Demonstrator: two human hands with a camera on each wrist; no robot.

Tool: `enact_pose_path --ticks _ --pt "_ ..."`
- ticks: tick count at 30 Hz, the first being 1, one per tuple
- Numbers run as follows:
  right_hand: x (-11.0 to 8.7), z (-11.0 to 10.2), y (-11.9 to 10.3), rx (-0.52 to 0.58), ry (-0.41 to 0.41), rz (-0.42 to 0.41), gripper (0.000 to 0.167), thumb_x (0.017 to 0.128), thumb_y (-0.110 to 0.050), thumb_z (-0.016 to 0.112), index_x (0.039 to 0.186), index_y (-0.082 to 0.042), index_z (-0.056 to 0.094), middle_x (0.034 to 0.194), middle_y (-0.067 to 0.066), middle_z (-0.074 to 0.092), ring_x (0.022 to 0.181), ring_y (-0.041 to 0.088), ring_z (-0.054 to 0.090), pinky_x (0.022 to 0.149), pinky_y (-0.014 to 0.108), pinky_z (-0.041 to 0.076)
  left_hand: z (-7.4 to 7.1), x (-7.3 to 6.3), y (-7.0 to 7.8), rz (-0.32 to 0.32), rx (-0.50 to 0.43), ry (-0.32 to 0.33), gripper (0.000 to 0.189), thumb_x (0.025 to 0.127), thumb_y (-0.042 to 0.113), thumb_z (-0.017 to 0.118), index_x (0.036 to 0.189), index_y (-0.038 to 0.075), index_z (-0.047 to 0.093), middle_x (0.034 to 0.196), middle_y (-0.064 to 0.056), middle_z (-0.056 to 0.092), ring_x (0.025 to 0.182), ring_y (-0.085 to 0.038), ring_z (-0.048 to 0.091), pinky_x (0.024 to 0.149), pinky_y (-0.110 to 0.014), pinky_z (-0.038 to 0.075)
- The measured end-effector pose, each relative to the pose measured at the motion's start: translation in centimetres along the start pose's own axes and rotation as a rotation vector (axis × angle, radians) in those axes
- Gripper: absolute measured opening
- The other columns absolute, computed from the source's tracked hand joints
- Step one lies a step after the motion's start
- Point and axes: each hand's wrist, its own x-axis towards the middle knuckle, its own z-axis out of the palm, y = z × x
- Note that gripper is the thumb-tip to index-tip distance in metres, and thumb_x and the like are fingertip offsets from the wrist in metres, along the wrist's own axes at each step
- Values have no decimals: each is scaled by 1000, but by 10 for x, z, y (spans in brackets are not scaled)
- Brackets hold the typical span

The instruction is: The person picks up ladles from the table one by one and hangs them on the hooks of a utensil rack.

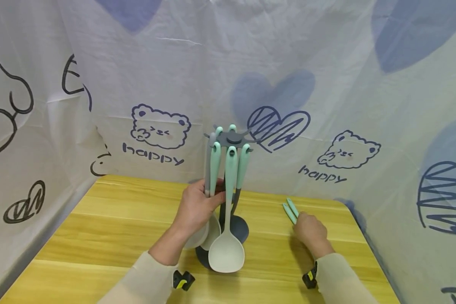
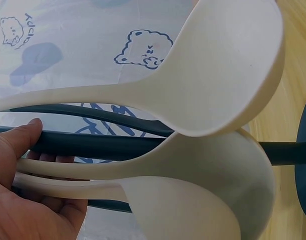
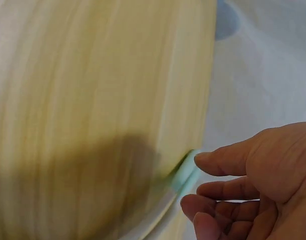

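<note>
A dark utensil stand [image 1: 233, 137] with a pole [image 2: 92, 145] carries several hanging kitchen tools with mint-green handles. In front hangs a white ladle [image 1: 226, 253]; other pale tools, such as the spoon-shaped one [image 2: 233, 170], overlap behind it. My left hand [image 1: 199, 202] reaches among the tools and grips the pole, thumb on the near side and fingers behind. To the right, my right hand [image 1: 310, 230] is at two slim green handles [image 1: 290, 210] low over the table. Its thumb and fingers stand apart around a green handle [image 3: 187, 172], loosely bent; their lower parts are partly hidden.
The yellow wood-grain table [image 1: 110, 228] holds the stand's dark round base [image 1: 203, 256]. A dark ladle [image 1: 239, 229] hangs at the stand's right. White printed cloth [image 1: 197, 63] rises behind the table and along both sides.
</note>
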Motion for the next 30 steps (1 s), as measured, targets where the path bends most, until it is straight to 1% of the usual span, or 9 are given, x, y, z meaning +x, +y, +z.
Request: enact_pose_path --ticks 5,11,20,24,30 --pt "0 9 2 -20 -26 9 15 99 -12 56 95 2 63 83 18 66 74 33 65 61 50 54 0 -1 0 -4 -1 -8 22 92 20 81 113 13 78 105 -2 79 101 -22 74 81 -38 58" --pt "3 15 4 -34 -17 3 16 101 -8 51 95 3 62 83 19 66 74 34 66 62 50 55 0 -1 -1 7 -7 -9 23 92 19 80 114 13 78 107 -2 79 103 -21 75 84 -39 58" --pt "9 18 8 -45 15 -37 14 100 -6 54 95 5 61 81 20 65 71 35 66 64 51 56 -1 0 -2 4 -13 -8 21 93 19 79 114 14 78 107 -2 78 101 -21 73 83 -38 57" --pt "13 21 11 -49 18 -40 14 99 -7 56 94 5 61 80 20 65 71 35 66 65 52 56 0 0 -2 -2 -4 -8 21 93 19 80 113 15 79 106 -2 78 100 -21 72 82 -38 56" --pt "16 23 12 -52 14 -47 15 101 -4 51 93 5 60 81 20 65 72 35 66 67 52 57 0 0 -2 -5 1 -8 20 93 19 79 113 16 79 107 -1 79 102 -21 73 84 -39 57"
